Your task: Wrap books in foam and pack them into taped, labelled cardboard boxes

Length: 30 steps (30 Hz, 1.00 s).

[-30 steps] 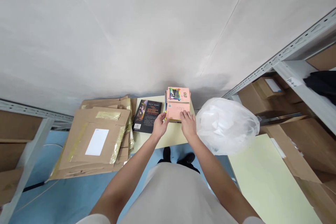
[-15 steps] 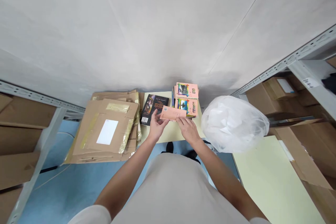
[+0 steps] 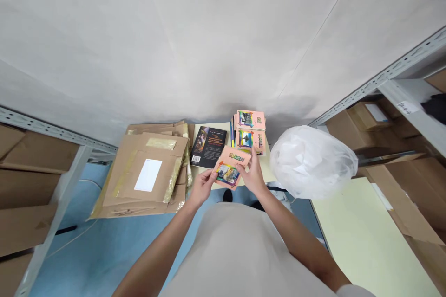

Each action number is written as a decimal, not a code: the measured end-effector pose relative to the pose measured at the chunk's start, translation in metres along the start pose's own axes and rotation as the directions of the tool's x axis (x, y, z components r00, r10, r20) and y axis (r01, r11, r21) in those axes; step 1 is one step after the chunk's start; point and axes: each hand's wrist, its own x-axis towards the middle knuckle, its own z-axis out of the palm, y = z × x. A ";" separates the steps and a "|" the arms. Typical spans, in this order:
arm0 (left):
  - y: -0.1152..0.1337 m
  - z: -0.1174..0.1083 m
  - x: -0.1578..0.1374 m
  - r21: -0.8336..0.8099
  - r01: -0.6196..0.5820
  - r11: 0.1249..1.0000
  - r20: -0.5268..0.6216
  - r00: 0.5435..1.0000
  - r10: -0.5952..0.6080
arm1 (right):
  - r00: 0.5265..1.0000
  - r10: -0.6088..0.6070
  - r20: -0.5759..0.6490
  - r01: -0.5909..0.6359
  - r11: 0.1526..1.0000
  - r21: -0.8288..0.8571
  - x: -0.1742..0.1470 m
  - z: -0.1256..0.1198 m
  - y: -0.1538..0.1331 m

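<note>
Even, diffuse brightness, faint soft shadows low on the wall (image 3: 223, 46), wide-angle stretch toward the edges

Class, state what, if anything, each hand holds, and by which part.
Both hold one pink book: the left hand near its lower left corner, the right hand by its right edge, thumb on the cover.

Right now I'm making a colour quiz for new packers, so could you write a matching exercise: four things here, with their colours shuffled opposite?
Things:
1. Held booklet
2. Stacked cardboard
3. Plastic bag
4. Barcoded book

Colours:
A. Mostly black
B. Mostly pink
C. Whitish, see-through in parts
D. Brown

Right pairs: 1-B, 2-D, 3-C, 4-A
</note>
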 end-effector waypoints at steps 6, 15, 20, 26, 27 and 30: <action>-0.001 0.020 -0.017 -0.247 0.213 0.945 0.205 0.965 -0.164 | 0.975 0.202 0.095 -0.223 0.891 0.395 -0.035 -0.024 0.007; 0.012 0.086 -0.001 -0.009 0.186 0.983 0.538 0.829 -0.152 | 0.860 0.494 -0.130 -0.361 0.767 0.531 -0.088 -0.093 0.017; 0.015 0.154 -0.006 0.094 0.157 0.983 0.697 0.695 -0.177 | 0.720 0.612 -0.328 -0.313 0.708 0.633 -0.135 -0.151 0.029; 0.032 0.254 -0.036 0.147 0.002 0.989 0.858 0.498 -0.128 | 0.586 0.619 -0.523 -0.204 0.738 0.644 -0.210 -0.236 0.041; 0.034 0.271 -0.043 0.144 -0.015 0.989 0.870 0.478 -0.119 | 0.576 0.612 -0.542 -0.182 0.742 0.645 -0.223 -0.250 0.043; 0.034 0.317 -0.065 0.134 -0.018 0.991 0.894 0.433 -0.113 | 0.555 0.601 -0.575 -0.148 0.752 0.642 -0.258 -0.291 0.051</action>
